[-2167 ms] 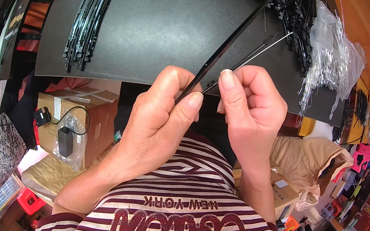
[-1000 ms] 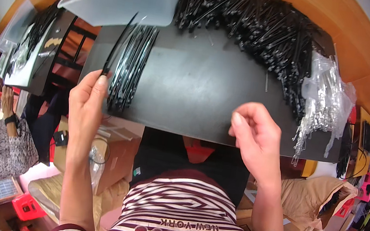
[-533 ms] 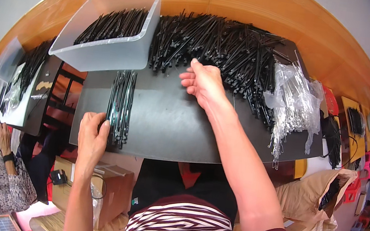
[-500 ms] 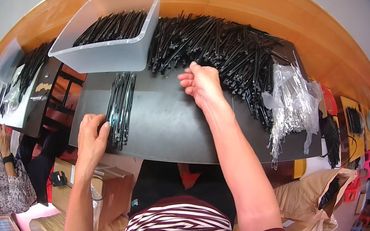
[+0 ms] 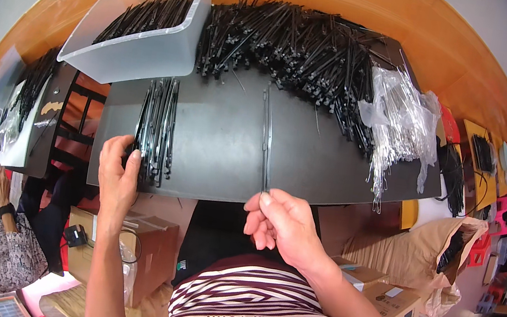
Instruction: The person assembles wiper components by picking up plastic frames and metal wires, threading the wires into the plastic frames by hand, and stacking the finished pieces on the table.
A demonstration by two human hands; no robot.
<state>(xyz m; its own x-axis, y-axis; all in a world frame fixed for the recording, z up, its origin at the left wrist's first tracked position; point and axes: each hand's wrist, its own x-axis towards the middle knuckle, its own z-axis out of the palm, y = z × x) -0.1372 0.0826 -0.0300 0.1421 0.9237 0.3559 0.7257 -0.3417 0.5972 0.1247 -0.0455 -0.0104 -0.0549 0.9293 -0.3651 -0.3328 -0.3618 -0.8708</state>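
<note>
Thin dark strip pinched in the right hand at the worktop's front edge

The thin dark strip (image 5: 267, 135) runs away from the person over the middle of the worktop (image 5: 215, 153), its length catching the light; whether it is a single piece or two side by side cannot be told. Its near end is pinched between the thumb and forefinger of the right hand (image 5: 283, 225), just in front of the worktop's near edge, the other fingers curled below.

The left hand (image 5: 118, 171) is half closed at the left side of a neat row of black strips (image 5: 157, 134), thumb close to the row; whether it grips anything cannot be told.

Behind that row stands a translucent plastic bin (image 5: 131, 55) with more black strips inside. To the right of the bin, a wide heap of black strips (image 5: 296, 47) curves along the back of the worktop. At the heap's right end lies a clear plastic bag (image 5: 407, 116) with thin silver wires spilling toward the edge.

Below the worktop are a cardboard box (image 5: 151, 251) on the left and an open brown paper sack (image 5: 413, 254) on the right. At far left, a co-worker's hand (image 5: 0, 186) is raised near a second worktop (image 5: 48, 128).
</note>
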